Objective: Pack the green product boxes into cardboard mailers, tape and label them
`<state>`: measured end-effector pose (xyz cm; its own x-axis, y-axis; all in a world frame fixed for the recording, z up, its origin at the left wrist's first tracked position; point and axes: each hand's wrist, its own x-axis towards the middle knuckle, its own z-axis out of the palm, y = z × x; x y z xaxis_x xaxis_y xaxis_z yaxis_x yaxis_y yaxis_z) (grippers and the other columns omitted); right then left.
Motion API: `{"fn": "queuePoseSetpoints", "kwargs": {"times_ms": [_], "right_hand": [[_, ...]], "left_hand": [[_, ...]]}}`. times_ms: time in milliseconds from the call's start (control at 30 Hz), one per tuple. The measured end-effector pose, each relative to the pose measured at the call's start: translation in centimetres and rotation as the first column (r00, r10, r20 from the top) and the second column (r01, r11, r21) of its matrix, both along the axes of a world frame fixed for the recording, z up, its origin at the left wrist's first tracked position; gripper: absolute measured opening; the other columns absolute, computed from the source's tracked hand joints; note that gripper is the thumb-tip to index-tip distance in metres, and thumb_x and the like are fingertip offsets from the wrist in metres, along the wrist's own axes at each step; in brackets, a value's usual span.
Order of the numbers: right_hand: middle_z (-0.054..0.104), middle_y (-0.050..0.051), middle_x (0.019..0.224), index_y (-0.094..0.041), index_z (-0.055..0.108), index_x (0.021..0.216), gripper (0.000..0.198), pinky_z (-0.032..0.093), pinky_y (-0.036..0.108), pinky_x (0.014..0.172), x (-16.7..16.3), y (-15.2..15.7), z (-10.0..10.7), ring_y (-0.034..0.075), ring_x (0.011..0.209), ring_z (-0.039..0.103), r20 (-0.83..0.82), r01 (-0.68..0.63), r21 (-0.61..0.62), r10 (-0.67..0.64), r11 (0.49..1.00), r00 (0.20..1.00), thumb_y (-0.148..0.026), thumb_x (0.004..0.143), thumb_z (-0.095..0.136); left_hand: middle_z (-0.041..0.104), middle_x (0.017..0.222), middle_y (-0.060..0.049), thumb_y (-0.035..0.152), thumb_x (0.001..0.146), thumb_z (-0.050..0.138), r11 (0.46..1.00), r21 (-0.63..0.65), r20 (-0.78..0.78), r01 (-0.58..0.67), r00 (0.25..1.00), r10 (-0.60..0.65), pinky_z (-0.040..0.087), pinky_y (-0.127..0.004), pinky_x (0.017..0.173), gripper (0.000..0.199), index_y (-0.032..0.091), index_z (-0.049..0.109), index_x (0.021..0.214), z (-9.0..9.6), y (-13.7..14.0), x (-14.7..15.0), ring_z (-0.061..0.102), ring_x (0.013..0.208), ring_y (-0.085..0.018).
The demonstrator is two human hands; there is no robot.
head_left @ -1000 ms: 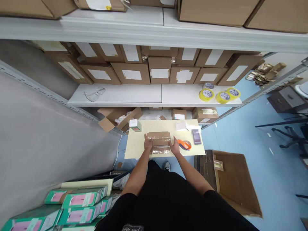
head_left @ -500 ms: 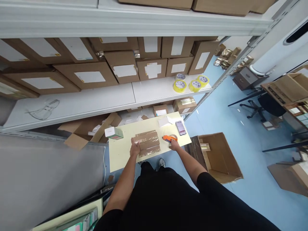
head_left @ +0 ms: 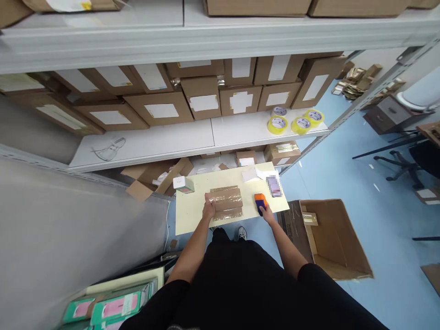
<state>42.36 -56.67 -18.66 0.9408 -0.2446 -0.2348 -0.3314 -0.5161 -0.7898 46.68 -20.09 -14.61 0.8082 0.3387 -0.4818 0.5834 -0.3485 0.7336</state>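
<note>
A flat cardboard box, with strips of shiny clear tape across it, lies on a pale yellow board. My left hand grips its left edge, thumb on top. My right hand is closed around an orange-and-blue tape dispenser over the board's right part, apart from the box. A small white-and-green box stands at the board's left end. White papers and a blurred purple item lie near its far right corner.
Beyond the board, a white shelf carries labelled cartons, several rolls of tape and clear glasses. An open carton sits below it. At right, a large open carton stands on the blue floor.
My right hand has turned the tape dispenser from lying sideways to a more upright angle. My left hand stays on the cardboard box. The whole view has shifted, so things appear farther right.
</note>
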Motion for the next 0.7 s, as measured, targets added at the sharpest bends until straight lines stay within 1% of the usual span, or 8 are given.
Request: {"fn": "queuePoseSetpoints", "kwargs": {"times_ms": [100, 167, 267, 367, 433, 500, 600, 700], "right_hand": [[0.073, 0.009, 0.089, -0.019, 0.065, 0.103, 0.047, 0.059, 0.043, 0.072, 0.6, 0.1, 2.5, 0.03, 0.083, 0.071, -0.068, 0.09, 0.112, -0.083, 0.99, 0.994, -0.06, 0.083, 0.058], [0.074, 0.01, 0.096, -0.019, 0.065, 0.107, 0.05, 0.059, 0.04, 0.075, 1.6, 1.7, 4.8, 0.029, 0.086, 0.071, -0.038, 0.098, 0.217, -0.092, 0.971, 0.995, -0.062, 0.081, 0.065], [0.075, 0.009, 0.097, -0.018, 0.065, 0.111, 0.052, 0.058, 0.037, 0.076, 3.4, 6.1, 8.4, 0.026, 0.086, 0.069, 0.101, -0.071, 0.321, 0.04, 0.944, 0.994, -0.061, 0.082, 0.069], [0.073, 0.004, 0.09, -0.02, 0.067, 0.109, 0.05, 0.056, 0.034, 0.074, 4.5, 10.8, 10.4, 0.023, 0.081, 0.066, 0.18, -0.267, 0.298, 0.221, 0.917, 0.959, -0.059, 0.078, 0.075], [0.073, 0.002, 0.088, -0.021, 0.068, 0.108, 0.049, 0.055, 0.033, 0.073, 4.4, 12.9, 10.5, 0.022, 0.079, 0.066, 0.181, -0.36, 0.29, 0.319, 0.887, 0.93, -0.057, 0.075, 0.079], [0.073, 0.002, 0.086, -0.022, 0.068, 0.106, 0.047, 0.055, 0.033, 0.071, 3.9, 13.8, 9.7, 0.022, 0.077, 0.066, 0.152, -0.397, 0.313, 0.367, 0.863, 0.918, -0.055, 0.075, 0.079], [0.072, 0.001, 0.082, -0.022, 0.066, 0.103, 0.043, 0.056, 0.034, 0.07, 2.9, 13.4, 8.2, 0.022, 0.074, 0.066, 0.105, -0.376, 0.368, 0.363, 0.851, 0.926, -0.056, 0.079, 0.076], [0.072, 0.001, 0.085, -0.022, 0.065, 0.105, 0.046, 0.057, 0.035, 0.073, 2.5, 12.5, 7.5, 0.023, 0.077, 0.067, 0.097, -0.379, 0.366, 0.37, 0.85, 0.924, -0.058, 0.079, 0.074]], "left_hand": [[0.059, 0.149, -0.019, 0.059, 0.086, 0.067, 1.0, -0.005, -0.017, -0.019, 1.0, 0.019, 0.041, -0.042, 0.111, 0.095, 0.019, 0.028, 0.164, -0.1, -0.1, -0.1, 0.055, 0.137, -0.036], [0.059, 0.148, -0.019, 0.058, 0.086, 0.068, 1.0, -0.004, -0.023, -0.027, 0.999, 0.026, 0.042, -0.042, 0.11, 0.095, 0.019, 0.028, 0.164, -0.1, -0.1, -0.1, 0.057, 0.135, -0.035], [0.062, 0.144, -0.02, 0.059, 0.086, 0.068, 1.0, -0.016, -0.002, -0.027, 1.0, 0.027, 0.042, -0.042, 0.109, 0.094, 0.018, 0.031, 0.162, -0.2, 0.1, 0.1, 0.059, 0.133, -0.036], [0.064, 0.141, -0.023, 0.06, 0.085, 0.07, 0.999, -0.043, 0.012, -0.016, 1.0, 0.017, 0.042, -0.045, 0.109, 0.093, 0.014, 0.036, 0.159, -0.3, 0.5, 0.3, 0.06, 0.13, -0.038], [0.065, 0.138, -0.024, 0.061, 0.083, 0.073, 0.998, -0.059, 0.009, -0.017, 1.0, 0.017, 0.042, -0.046, 0.108, 0.097, 0.012, 0.037, 0.158, -0.3, 0.7, 0.3, 0.062, 0.128, -0.04], [0.065, 0.139, -0.023, 0.061, 0.082, 0.074, 0.998, -0.059, 0.02, -0.015, 1.0, 0.016, 0.043, -0.046, 0.108, 0.098, 0.014, 0.037, 0.159, -0.3, 0.9, 0.2, 0.062, 0.127, -0.039], [0.063, 0.143, -0.02, 0.059, 0.084, 0.071, 0.999, -0.053, 0.047, 0.007, 0.999, -0.005, 0.042, -0.046, 0.11, 0.092, 0.019, 0.038, 0.159, -0.3, 0.8, -0.2, 0.061, 0.13, -0.036], [0.057, 0.15, -0.02, 0.055, 0.085, 0.07, 0.999, -0.043, 0.066, 0.016, 0.998, -0.013, 0.038, -0.047, 0.114, 0.087, 0.02, 0.038, 0.158, 0.3, 0.7, -0.4, 0.054, 0.139, -0.035]]}}
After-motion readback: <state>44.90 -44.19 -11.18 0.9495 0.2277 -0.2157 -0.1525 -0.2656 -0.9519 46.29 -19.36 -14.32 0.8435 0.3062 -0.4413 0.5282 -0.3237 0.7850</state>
